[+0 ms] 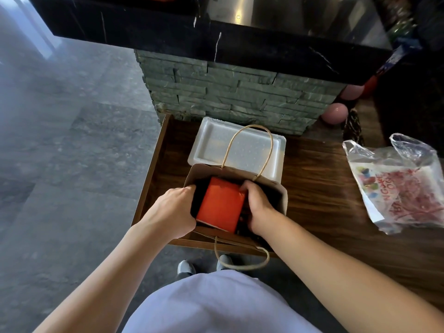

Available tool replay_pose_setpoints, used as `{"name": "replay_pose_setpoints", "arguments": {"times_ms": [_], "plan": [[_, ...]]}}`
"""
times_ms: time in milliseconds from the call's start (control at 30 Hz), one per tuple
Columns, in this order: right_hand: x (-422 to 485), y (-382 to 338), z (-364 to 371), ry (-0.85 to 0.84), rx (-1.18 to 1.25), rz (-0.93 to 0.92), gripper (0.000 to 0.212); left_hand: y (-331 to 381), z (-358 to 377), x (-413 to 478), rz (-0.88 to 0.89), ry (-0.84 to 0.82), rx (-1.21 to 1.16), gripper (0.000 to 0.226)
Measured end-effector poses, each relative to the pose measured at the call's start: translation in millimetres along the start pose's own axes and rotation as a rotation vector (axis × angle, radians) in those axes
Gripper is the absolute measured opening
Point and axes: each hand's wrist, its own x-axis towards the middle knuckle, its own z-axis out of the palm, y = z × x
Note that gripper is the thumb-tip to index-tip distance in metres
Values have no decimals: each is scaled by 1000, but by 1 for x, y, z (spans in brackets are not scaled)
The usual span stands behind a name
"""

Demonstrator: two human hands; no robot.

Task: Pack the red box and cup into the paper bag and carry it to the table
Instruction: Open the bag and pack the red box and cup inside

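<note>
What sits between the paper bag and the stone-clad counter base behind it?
In the head view, a white foam tray lies on the wooden surface between the paper bag and the stone base; the bag's far handle arches over it.

Person, seen from above: both forearms bare, no sleeves in view; left hand (171, 211) and right hand (258, 212) without gloves; pale lilac garment (211, 306) over torso; grey shoes (186, 267).

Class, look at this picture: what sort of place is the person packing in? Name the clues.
Probably a shop or café service counter: a black marble countertop on stone cladding, with a foam tray and paper bag on a wooden ledge.
</note>
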Motion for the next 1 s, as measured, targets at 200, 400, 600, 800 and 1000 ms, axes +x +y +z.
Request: {"name": "replay_pose_setpoints", "arguments": {"times_ms": [200,400,600,800,1000], "plan": [[-1,3,1,-308,-291,77,36,2,1,-5,5,-20,-8,38],[4,0,-1,-344,-657,-140,87,2,-1,-5,-24,-28,-15,33],[11,-14,-7,-307,-949,-168,60,5,1,-9,-26,-46,-29,34],[22,-14,2,-346,-931,-98,31,7,2,-13,-23,-49,-11,36],[27,0,16,-375,-953,-160,34,7,2,-17,-32,-32,-7,42]]}}
